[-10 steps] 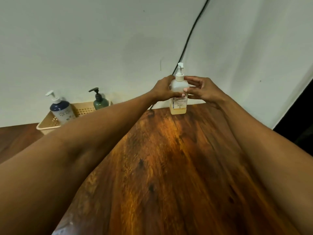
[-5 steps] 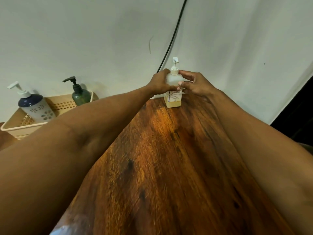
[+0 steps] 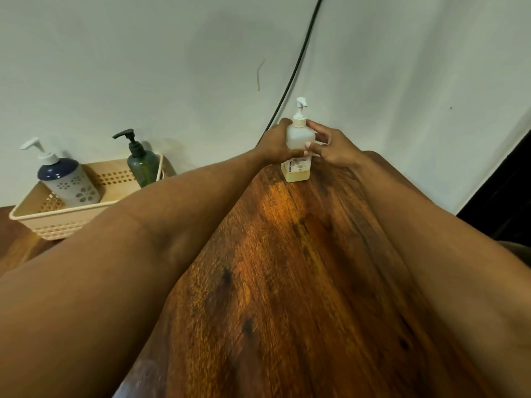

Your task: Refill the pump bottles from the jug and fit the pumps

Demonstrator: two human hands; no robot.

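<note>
A translucent white pump bottle (image 3: 300, 136) with a little yellow liquid at its bottom stands upright at the far end of the wooden table (image 3: 287, 282), its white pump fitted on top. My left hand (image 3: 274, 145) grips the bottle's left side, thumb across its front. My right hand (image 3: 330, 147) holds the right side with curled fingers at the shoulder. No jug is in view.
A beige perforated basket (image 3: 57, 216) at the far left holds a navy-and-white flowered pump bottle (image 3: 67, 179) and a dark green pump bottle (image 3: 143, 165). A black cable (image 3: 298, 61) runs down the white wall behind the table.
The camera has shifted, so the basket and bottles sit further into view at left. Both hands stay on the white bottle; my right fingers have slid slightly on its shoulder.
</note>
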